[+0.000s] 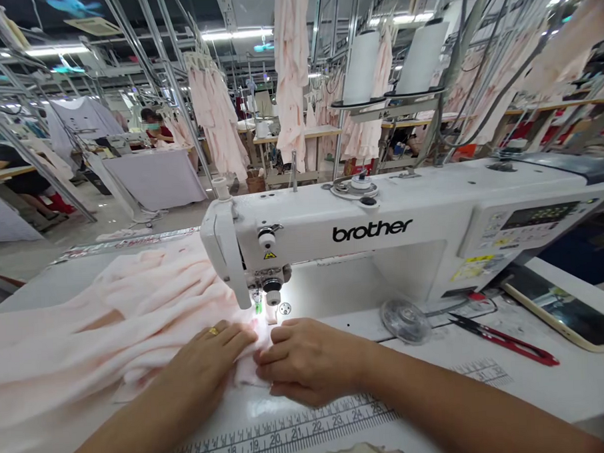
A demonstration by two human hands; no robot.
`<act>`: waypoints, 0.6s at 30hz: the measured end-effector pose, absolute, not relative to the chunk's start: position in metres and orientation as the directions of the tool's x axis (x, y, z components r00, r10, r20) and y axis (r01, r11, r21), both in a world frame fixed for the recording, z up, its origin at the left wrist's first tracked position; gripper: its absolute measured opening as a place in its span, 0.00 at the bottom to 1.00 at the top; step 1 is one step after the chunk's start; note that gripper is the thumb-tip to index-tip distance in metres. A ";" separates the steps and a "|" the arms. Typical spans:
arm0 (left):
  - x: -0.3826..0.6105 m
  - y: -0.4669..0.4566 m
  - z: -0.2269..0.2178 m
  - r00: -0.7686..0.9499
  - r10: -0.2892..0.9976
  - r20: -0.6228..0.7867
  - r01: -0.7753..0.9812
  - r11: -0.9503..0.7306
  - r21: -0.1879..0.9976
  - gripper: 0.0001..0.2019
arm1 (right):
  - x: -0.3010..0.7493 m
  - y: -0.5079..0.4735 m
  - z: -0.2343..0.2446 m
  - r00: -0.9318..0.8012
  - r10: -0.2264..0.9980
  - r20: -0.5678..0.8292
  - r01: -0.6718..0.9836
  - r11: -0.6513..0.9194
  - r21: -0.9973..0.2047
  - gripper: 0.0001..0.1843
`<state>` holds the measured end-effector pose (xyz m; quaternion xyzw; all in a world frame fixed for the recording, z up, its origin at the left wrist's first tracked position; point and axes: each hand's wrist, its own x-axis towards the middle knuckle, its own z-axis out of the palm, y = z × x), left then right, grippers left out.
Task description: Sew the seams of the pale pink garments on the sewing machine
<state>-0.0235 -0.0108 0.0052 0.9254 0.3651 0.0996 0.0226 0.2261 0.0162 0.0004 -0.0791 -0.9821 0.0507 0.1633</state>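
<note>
A large piece of soft pale pink fabric point(150, 313) spreads in folds over the left of the sewing table, its edge running under the needle area of a white Brother sewing machine point(302, 226). My left hand point(217, 350), with a ring on one finger, lies flat on the fabric just in front of the presser foot, fingers stretched out. Close beside it, my right hand point(312, 359) has its fingers curled and pinched on the fabric's near edge. The machine's lamp lights the spot between my fingertips and the needle; the foot itself is partly hidden.
Red-handled thread snips point(507, 341), a phone point(568, 305) and a clear round disc point(406, 321) lie to the right. A printed ruler point(301, 433) crosses the table's front. Thread cones point(362, 67) stand above the machine. Behind are hanging pink garments point(293, 80) and seated people.
</note>
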 end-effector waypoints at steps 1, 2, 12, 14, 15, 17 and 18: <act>-0.022 -0.010 0.007 0.703 0.699 0.132 0.686 -0.715 0.136 0.22 | 0.226 0.016 0.000 -0.933 0.173 0.316 0.138 0.982 -0.130 0.10; -0.020 -0.009 0.009 0.689 0.719 0.086 0.704 -0.693 0.158 0.19 | 0.226 0.016 -0.001 -0.932 0.176 0.317 0.139 0.981 -0.136 0.11; 0.001 0.003 0.004 0.713 0.674 0.191 0.676 -0.734 0.066 0.08 | 0.228 0.018 0.001 -0.932 0.225 0.284 0.189 0.971 -0.147 0.10; -0.001 0.006 0.000 0.700 0.683 0.209 0.690 -0.722 0.050 0.09 | 0.228 0.019 0.000 -0.926 0.256 0.279 0.218 0.963 -0.161 0.10; -0.002 0.007 -0.001 0.693 0.691 0.208 0.698 -0.714 0.048 0.10 | 0.228 0.020 0.000 -0.923 0.268 0.277 0.229 0.959 -0.166 0.11; -0.003 0.006 -0.002 0.681 0.703 0.205 0.709 -0.703 0.057 0.14 | 0.228 0.021 -0.001 -0.920 0.280 0.275 0.242 0.956 -0.163 0.12; -0.004 0.005 -0.002 0.674 0.708 0.210 0.714 -0.698 0.063 0.15 | 0.228 0.021 -0.001 -0.920 0.279 0.276 0.245 0.957 -0.153 0.12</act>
